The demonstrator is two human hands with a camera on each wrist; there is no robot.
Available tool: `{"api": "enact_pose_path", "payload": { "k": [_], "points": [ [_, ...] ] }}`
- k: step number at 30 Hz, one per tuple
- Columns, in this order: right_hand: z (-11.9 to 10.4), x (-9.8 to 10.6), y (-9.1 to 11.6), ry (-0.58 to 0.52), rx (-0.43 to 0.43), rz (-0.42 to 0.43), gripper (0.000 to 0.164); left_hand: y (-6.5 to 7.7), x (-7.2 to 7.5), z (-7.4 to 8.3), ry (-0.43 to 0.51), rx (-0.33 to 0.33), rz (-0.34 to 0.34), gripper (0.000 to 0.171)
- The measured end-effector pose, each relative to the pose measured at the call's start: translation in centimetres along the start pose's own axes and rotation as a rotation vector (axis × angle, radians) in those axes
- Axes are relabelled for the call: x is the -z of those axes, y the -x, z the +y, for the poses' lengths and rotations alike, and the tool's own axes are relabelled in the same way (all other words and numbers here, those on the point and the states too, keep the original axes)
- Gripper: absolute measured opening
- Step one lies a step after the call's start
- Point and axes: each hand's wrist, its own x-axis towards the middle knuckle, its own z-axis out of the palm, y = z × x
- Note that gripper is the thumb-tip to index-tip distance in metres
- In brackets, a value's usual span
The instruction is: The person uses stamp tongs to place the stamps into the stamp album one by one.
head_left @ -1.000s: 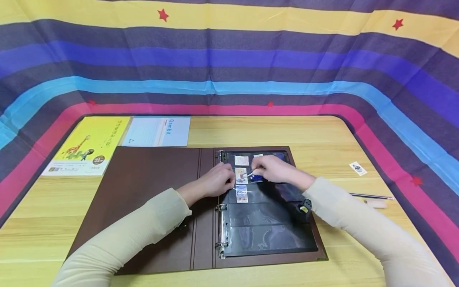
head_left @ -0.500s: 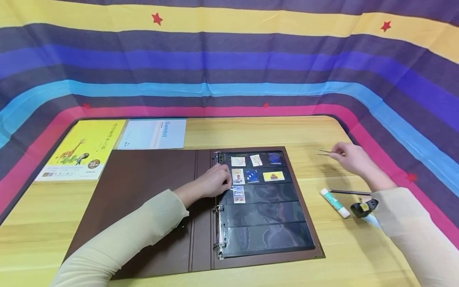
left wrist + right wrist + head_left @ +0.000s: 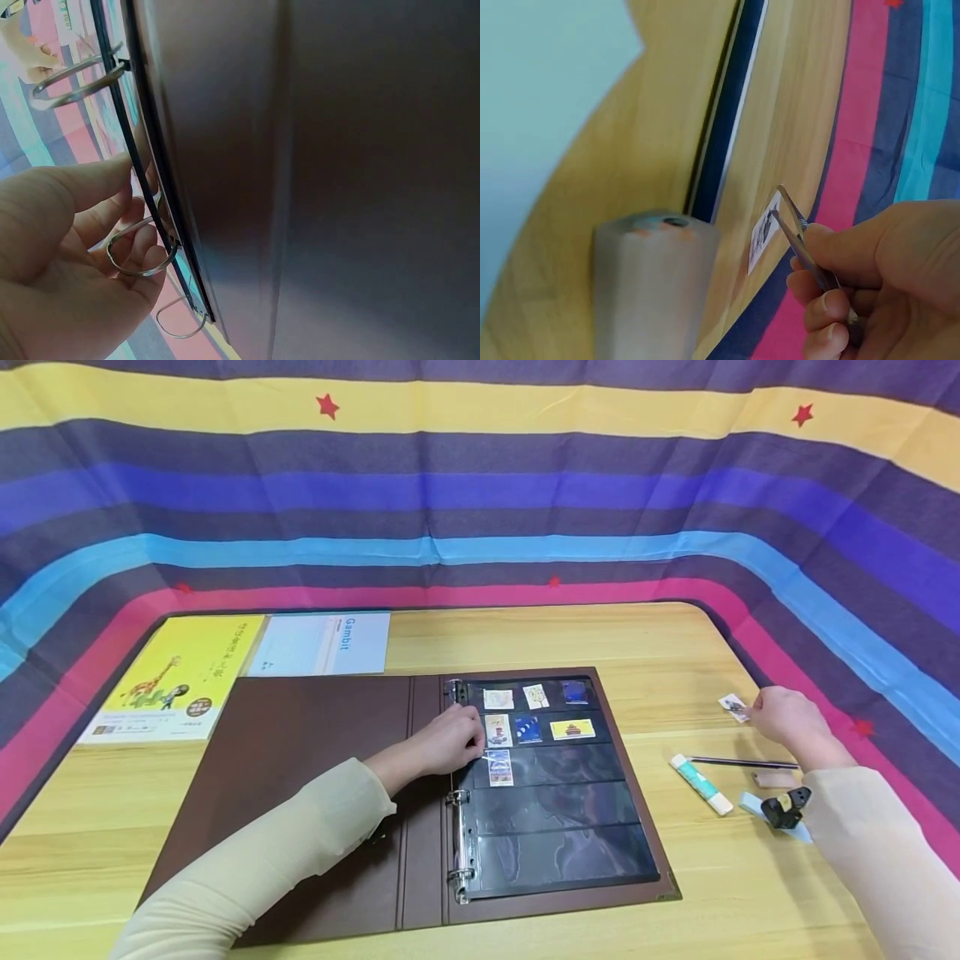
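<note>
My right hand (image 3: 798,727) holds metal tweezers (image 3: 810,259) between thumb and fingers at the table's right edge. The tweezers' tips are spread at the corner of a small loose stamp (image 3: 731,706); whether they grip it I cannot tell. My left hand (image 3: 447,743) stays by the binder rings, thumb and fingertips pinching the inner edge of the black stamp album page (image 3: 562,810). A thin pale sliver shows at these fingertips, beside a blue stamp (image 3: 500,768) in the third row. Several other stamps, among them a yellow one (image 3: 572,729), fill the two upper rows.
The brown album cover (image 3: 315,793) lies spread open. Right of it are a glue stick (image 3: 701,785), a dark pencil (image 3: 738,762) and an eraser (image 3: 775,780). A yellow book (image 3: 172,677) and a pale notebook (image 3: 322,643) lie at the back left.
My right hand has moved from the album's upper rows out to the right with the tweezers, down to the loose stamp. My left hand has kept its place at the page.
</note>
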Motion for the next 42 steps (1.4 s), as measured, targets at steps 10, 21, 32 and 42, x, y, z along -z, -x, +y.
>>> {"api": "enact_pose_path", "payload": {
  "k": [10, 21, 32, 42],
  "points": [
    [-0.9, -0.8, -0.8, -0.036, 0.111, 0.036, 0.030, 0.0, 0.1, 0.1, 0.002, 0.012, -0.001, 0.017],
    [-2.1, -0.6, -1.5, -0.082, 0.123, 0.077, 0.028, 0.0, 0.1, 0.2, 0.005, 0.023, -0.014, 0.017],
    [-0.4, -0.8, -1.7, -0.093, 0.062, 0.045, 0.028, 0.0, 0.0, 0.1, 0.003, 0.028, -0.022, 0.018],
    [-0.6, -1.5, -2.1, -0.097, 0.129, 0.025, 0.023, 0.0, 0.0, 0.1, -0.004, 0.031, -0.019, 0.018]
  ]
}}
